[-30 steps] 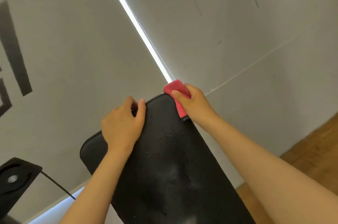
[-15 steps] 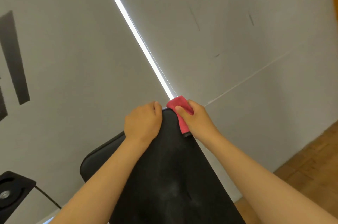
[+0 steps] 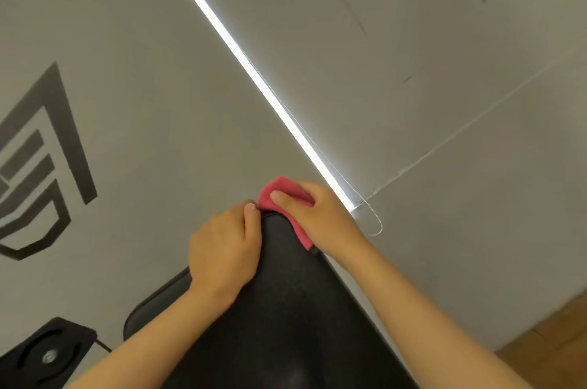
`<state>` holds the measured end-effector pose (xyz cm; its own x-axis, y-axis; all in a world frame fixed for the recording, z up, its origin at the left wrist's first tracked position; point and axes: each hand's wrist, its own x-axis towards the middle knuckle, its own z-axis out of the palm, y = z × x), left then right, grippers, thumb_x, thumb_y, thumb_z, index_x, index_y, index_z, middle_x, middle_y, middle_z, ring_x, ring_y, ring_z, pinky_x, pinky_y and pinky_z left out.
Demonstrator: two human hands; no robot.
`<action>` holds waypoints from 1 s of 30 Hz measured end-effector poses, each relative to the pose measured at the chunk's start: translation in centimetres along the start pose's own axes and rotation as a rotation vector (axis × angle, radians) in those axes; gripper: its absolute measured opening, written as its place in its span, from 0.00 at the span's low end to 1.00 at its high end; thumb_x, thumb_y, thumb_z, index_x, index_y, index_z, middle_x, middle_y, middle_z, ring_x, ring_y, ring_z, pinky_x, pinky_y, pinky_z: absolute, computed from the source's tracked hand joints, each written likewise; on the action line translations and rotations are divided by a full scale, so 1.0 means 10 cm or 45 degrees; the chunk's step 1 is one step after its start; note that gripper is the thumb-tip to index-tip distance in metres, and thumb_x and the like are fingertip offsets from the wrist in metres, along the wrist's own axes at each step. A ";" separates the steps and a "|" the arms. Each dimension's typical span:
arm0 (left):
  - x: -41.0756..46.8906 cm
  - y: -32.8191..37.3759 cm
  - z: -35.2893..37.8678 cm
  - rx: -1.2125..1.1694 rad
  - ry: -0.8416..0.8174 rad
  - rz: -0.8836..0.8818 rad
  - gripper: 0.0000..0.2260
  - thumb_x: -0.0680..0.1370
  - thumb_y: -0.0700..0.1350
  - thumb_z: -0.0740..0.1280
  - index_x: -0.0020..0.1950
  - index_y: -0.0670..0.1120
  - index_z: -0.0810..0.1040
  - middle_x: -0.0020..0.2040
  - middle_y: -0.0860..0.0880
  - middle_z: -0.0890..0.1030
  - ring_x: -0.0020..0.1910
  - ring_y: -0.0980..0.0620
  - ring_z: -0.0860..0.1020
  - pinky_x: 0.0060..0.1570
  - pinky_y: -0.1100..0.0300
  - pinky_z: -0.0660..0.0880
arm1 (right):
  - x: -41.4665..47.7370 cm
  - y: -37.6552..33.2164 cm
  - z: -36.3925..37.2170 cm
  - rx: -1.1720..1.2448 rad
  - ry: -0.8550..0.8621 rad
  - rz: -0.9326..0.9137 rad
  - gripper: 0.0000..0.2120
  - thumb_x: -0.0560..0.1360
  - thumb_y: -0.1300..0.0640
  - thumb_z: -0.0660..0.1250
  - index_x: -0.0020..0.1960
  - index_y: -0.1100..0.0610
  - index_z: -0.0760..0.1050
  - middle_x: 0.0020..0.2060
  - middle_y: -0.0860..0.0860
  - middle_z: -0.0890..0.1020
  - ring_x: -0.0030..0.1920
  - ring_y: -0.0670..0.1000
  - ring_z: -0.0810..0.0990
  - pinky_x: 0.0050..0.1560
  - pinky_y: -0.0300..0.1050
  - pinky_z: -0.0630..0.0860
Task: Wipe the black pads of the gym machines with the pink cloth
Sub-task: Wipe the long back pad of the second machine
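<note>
A long black pad (image 3: 286, 309) of a gym machine runs from the bottom of the view up to a rounded top end near the middle. My right hand (image 3: 317, 217) grips the pink cloth (image 3: 279, 190) and holds it wrapped over the pad's top right corner, thumb on the cloth. My left hand (image 3: 225, 248) grips the pad's top edge just left of the cloth, its fingers curled over the far side and its thumb tip touching the cloth. Part of the cloth is hidden under my right hand.
A grey wall stands close behind the pad, with a bright light strip (image 3: 254, 77) running diagonally and a thin cord loop (image 3: 374, 226) hanging by it. A dark logo (image 3: 41, 160) marks the wall at left. A black bracket (image 3: 47, 353) sits bottom left; wooden floor (image 3: 556, 344) bottom right.
My left hand slid right along the pad's top edge until it met the cloth. My right hand stayed on the pad's corner with the cloth.
</note>
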<state>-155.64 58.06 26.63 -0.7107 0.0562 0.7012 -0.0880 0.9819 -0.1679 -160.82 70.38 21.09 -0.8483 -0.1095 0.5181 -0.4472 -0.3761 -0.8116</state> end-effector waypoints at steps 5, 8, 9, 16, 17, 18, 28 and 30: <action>0.01 -0.01 0.03 0.026 0.017 0.006 0.20 0.80 0.51 0.46 0.40 0.51 0.75 0.33 0.51 0.76 0.31 0.54 0.69 0.30 0.56 0.62 | -0.06 0.21 -0.01 0.088 0.070 -0.013 0.10 0.78 0.48 0.65 0.53 0.52 0.79 0.46 0.48 0.83 0.48 0.45 0.81 0.54 0.44 0.77; 0.01 -0.01 0.04 0.023 0.013 -0.011 0.22 0.77 0.53 0.45 0.43 0.51 0.78 0.36 0.51 0.77 0.35 0.51 0.70 0.34 0.55 0.63 | -0.16 0.36 -0.06 0.123 0.069 0.049 0.11 0.78 0.47 0.63 0.54 0.52 0.78 0.47 0.47 0.83 0.47 0.43 0.80 0.50 0.39 0.76; 0.01 0.00 0.04 0.014 0.011 -0.020 0.22 0.76 0.53 0.45 0.43 0.51 0.78 0.36 0.51 0.77 0.36 0.50 0.70 0.35 0.55 0.63 | -0.21 0.42 -0.08 0.122 0.064 0.074 0.10 0.78 0.47 0.63 0.55 0.51 0.77 0.47 0.45 0.82 0.47 0.40 0.80 0.49 0.36 0.75; -0.01 0.02 0.03 -0.009 -0.004 -0.050 0.22 0.76 0.53 0.45 0.44 0.51 0.78 0.36 0.50 0.76 0.37 0.47 0.72 0.37 0.55 0.64 | -0.53 0.58 -0.22 0.038 0.050 0.200 0.11 0.79 0.48 0.63 0.55 0.54 0.75 0.48 0.48 0.81 0.49 0.45 0.80 0.49 0.38 0.74; -0.01 0.02 0.03 -0.020 -0.002 -0.049 0.22 0.76 0.53 0.45 0.44 0.51 0.78 0.36 0.50 0.76 0.37 0.48 0.72 0.36 0.55 0.64 | -0.50 0.52 -0.24 0.008 0.068 0.196 0.11 0.79 0.49 0.62 0.54 0.55 0.74 0.46 0.50 0.81 0.45 0.47 0.80 0.45 0.39 0.74; -0.01 0.02 0.03 -0.025 -0.001 -0.046 0.22 0.76 0.53 0.45 0.44 0.51 0.78 0.36 0.50 0.76 0.37 0.48 0.72 0.36 0.55 0.64 | -0.45 0.44 -0.26 0.010 0.104 0.180 0.10 0.79 0.50 0.62 0.53 0.56 0.73 0.44 0.50 0.79 0.42 0.48 0.78 0.41 0.38 0.72; -0.02 0.03 0.03 -0.002 0.028 -0.024 0.22 0.77 0.54 0.46 0.44 0.49 0.78 0.35 0.50 0.76 0.35 0.49 0.69 0.34 0.55 0.62 | -0.04 0.18 -0.06 -0.098 -0.141 0.153 0.17 0.82 0.46 0.56 0.67 0.49 0.72 0.56 0.51 0.80 0.54 0.49 0.77 0.55 0.43 0.71; -0.02 0.04 0.03 0.010 0.043 -0.035 0.23 0.78 0.55 0.46 0.43 0.47 0.78 0.34 0.50 0.75 0.34 0.49 0.68 0.34 0.55 0.62 | -0.14 0.26 -0.09 -0.083 -0.089 0.162 0.17 0.82 0.45 0.55 0.67 0.48 0.72 0.56 0.50 0.79 0.55 0.48 0.76 0.58 0.45 0.71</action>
<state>-155.75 58.40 26.24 -0.6838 0.0355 0.7288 -0.1128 0.9817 -0.1536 -161.05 70.36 18.06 -0.8787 -0.2169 0.4253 -0.3564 -0.2949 -0.8866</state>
